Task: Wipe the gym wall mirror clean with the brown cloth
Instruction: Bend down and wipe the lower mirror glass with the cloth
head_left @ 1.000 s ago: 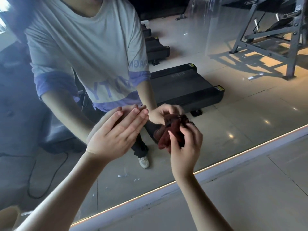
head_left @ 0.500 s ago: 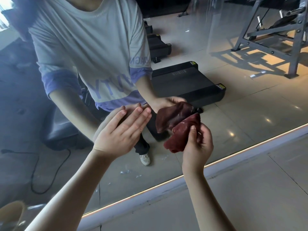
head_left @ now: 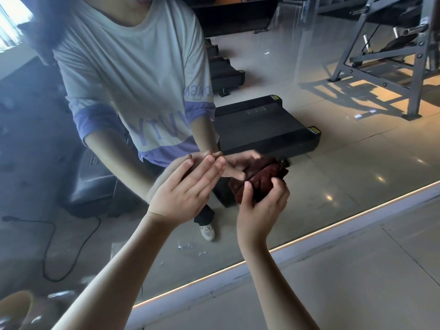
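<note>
**Item 1, left hand** point(head_left: 183, 194). It sits at centre frame with the fingers straight and side by side, palm toward the gym wall mirror point(head_left: 321, 167). The fingertips meet their reflection. We cannot tell whether they touch the glass or stop just short.

**Item 2, right hand** point(head_left: 262, 208). It sits just right of the left hand, with fingers and thumb curled round the brown cloth point(head_left: 260, 178).

**Item 3, brown cloth.** It is a dark reddish-brown wad, right of centre frame. Its far side joins its own reflection, so we judge it to be at the glass.

**Item 4, risks, as we judge them.**
- The cloth is bunched, so little of it meets the mirror. A pass may streak or skip patches.
- A loose fold could slip from the grip and drop to the floor point(head_left: 357, 277).
- If the bare left palm rests on the glass, it would leave prints on the surface being cleaned.
- A sweep toward frame left would run the cloth into the left hand.

**Item 5, edges and room.**
- The mirror's lower edge is a pale frame strip point(head_left: 338, 226) with a lit line, running from bottom left up to mid right, below both hands.
- Open glass lies above and right of the cloth.
- Downward travel ends at the strip.
</note>
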A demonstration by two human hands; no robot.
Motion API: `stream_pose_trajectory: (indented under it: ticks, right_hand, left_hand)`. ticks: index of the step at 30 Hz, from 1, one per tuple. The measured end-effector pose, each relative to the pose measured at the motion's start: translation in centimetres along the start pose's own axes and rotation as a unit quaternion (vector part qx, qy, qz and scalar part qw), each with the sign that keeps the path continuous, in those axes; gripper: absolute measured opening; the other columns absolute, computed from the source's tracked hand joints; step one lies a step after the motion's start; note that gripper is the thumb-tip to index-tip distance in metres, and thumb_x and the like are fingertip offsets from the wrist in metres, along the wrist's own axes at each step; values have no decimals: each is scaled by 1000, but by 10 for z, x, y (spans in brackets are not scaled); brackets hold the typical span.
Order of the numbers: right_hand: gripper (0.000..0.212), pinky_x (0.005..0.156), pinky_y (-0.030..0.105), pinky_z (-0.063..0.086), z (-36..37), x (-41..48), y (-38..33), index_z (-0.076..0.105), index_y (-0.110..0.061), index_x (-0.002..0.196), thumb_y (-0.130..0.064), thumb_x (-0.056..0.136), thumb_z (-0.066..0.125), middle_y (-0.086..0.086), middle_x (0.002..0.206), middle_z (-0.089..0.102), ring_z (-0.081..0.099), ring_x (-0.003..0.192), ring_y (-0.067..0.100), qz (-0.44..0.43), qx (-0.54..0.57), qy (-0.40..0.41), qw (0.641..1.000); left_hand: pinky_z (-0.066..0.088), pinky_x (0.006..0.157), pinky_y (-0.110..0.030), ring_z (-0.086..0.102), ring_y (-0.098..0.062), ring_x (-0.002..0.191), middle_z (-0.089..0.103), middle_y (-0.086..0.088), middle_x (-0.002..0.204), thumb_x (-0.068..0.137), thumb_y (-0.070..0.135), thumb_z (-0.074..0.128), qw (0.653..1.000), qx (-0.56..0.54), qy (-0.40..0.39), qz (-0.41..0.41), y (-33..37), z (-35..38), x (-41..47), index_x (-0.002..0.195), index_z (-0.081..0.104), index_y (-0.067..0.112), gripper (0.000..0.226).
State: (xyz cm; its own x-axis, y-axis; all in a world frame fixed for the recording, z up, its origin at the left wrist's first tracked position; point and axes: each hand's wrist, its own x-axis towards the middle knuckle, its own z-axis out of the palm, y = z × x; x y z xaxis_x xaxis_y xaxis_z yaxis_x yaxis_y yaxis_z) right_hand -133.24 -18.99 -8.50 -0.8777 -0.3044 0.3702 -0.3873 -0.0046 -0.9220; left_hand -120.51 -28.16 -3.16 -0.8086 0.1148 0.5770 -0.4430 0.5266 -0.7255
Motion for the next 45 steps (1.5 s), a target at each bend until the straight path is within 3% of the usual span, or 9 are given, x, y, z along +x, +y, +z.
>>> stream_pose_trajectory:
  ticks: [6, 10, 14, 17, 23, 29, 33, 39, 45]
  right_hand:
    - [36, 75, 1, 43, -15, 17, -5, 58, 4, 116, -14, 88, 72, 8, 109, 51, 56, 91, 12, 48, 103, 30, 993]
    - [50, 84, 4, 42, 1, 5, -15, 54, 3, 127, -32, 92, 59, 14, 120, 49, 52, 104, 15, 71, 137, 57, 986]
    - [43, 96, 18, 44, 3, -30, -12, 47, -12, 130, -30, 92, 55, 13, 128, 43, 49, 115, 19, -34, 111, -58, 992]
    - [36, 94, 9, 38, -5, -13, -1, 53, -8, 118, -26, 88, 62, 16, 118, 48, 52, 107, 19, -84, 107, -63, 989]
    - [33, 84, 5, 42, 6, -11, -5, 57, 3, 114, -16, 88, 64, 18, 115, 50, 54, 102, 19, 45, 126, 32, 990]
    - [34, 86, 11, 43, -7, 1, -2, 58, 1, 111, -18, 85, 67, 7, 112, 49, 52, 98, 15, -27, 102, -21, 994]
    - [39, 78, 3, 40, -4, 35, 1, 52, 5, 126, -12, 93, 64, 14, 119, 48, 55, 106, 29, 135, 128, 96, 978]
    - [32, 81, 1, 38, -8, -2, -11, 57, 5, 111, -1, 84, 73, 10, 109, 48, 53, 94, 23, -9, 86, -40, 995]
    - [45, 88, 20, 43, -13, 54, -2, 54, 5, 125, -20, 89, 62, 16, 119, 52, 53, 106, 24, 68, 95, 86, 989]
  left_hand:
    - [19, 121, -39, 25, -27, 149, 33, -8, 159, 96, 20, 45, 999, -41, 1, 12, -19, -13, 11, 151, 38, 3, 57]
    - [1, 125, -45, -3, -27, 154, 10, -16, 165, 96, 11, 35, 994, -100, -43, -21, -37, -10, 26, 158, 8, 2, 68]
    - [0, 126, -37, -4, -21, 155, 0, -10, 168, 96, 26, 41, 1000, 17, -10, -5, -36, -2, 19, 153, 30, 3, 62]
    - [7, 125, -39, 1, -22, 155, 14, -11, 166, 96, 25, 43, 999, 12, 21, -26, -27, -4, 20, 154, 30, 3, 63]
    - [12, 122, -38, 1, -23, 155, 16, -11, 164, 97, 25, 41, 999, 19, 19, -32, -24, -1, 19, 155, 27, 4, 64]
    - [-3, 126, -38, -6, -22, 155, 15, -13, 163, 102, 23, 34, 999, 0, 2, -47, -24, 2, 19, 152, 29, 3, 54]
    - [-1, 125, -35, -7, -21, 154, 3, -12, 167, 106, 24, 25, 999, 11, 7, -48, -24, 4, 20, 158, 11, 2, 59]
    - [18, 118, -37, -2, -21, 155, 3, -11, 167, 106, 25, 28, 999, -19, 28, -38, -20, 1, 19, 158, 12, 2, 59]
    - [3, 125, -45, -1, -26, 154, 5, -12, 165, 97, 15, 44, 990, -122, -34, -65, -20, -3, 21, 159, 4, 3, 74]
